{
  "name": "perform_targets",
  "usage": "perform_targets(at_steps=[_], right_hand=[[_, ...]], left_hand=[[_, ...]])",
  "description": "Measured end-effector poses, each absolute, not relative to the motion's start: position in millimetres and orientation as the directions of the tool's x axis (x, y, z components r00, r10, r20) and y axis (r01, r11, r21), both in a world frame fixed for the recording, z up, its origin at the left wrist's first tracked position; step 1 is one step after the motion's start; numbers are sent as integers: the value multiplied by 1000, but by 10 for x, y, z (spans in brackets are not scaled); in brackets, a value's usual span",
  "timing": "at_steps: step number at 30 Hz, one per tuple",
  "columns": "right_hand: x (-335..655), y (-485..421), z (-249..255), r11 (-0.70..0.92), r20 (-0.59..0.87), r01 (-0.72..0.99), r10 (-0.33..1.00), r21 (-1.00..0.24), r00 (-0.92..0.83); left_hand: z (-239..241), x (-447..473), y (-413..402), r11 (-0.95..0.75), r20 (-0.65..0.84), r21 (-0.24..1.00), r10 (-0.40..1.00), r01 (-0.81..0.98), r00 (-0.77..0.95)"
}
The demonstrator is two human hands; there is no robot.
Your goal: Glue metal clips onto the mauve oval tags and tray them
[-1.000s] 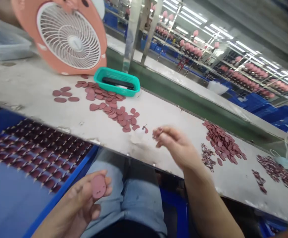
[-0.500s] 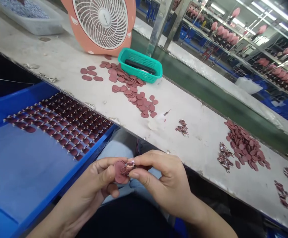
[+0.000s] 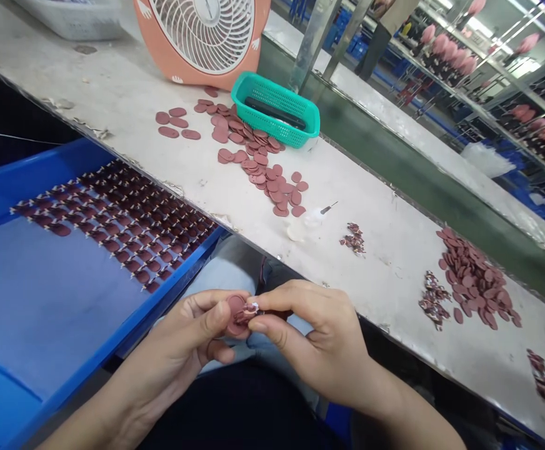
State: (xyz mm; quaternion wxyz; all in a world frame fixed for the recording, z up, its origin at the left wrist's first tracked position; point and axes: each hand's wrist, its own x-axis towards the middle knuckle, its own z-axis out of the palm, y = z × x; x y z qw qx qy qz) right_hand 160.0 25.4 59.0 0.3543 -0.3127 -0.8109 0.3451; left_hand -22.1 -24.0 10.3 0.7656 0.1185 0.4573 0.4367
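Note:
My left hand (image 3: 183, 350) pinches a dark pink oval disc (image 3: 235, 307) between thumb and fingers, over my lap. My right hand (image 3: 310, 337) presses a small patterned piece (image 3: 248, 312) against that disc with thumb and forefinger. Both hands meet just below the table's front edge (image 3: 254, 247). A blue tray (image 3: 0, 187) at my left holds several rows of finished pink pieces (image 3: 113, 219).
On the grey table lie a spread of pink discs (image 3: 258, 165), a small clump of patterned pieces (image 3: 354, 237), a larger disc pile (image 3: 476, 284) at right, a teal basket (image 3: 276, 116), a pink fan (image 3: 204, 34) and a small glue bottle (image 3: 306, 224).
My right hand came back from the table and joined the left over my lap. It now presses a small piece onto the disc. The view dropped toward my hands.

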Motion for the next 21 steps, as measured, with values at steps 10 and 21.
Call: perform_targets(at_steps=[10, 21], right_hand=[[1621, 295, 617, 630, 375, 282, 702, -724, -606], [1651, 194, 731, 682, 393, 224, 623, -696, -676]], left_hand=[[102, -204, -221, 601, -619, 563, 762, -567, 193], [239, -177, -299, 449, -469, 643, 871, -621, 145]])
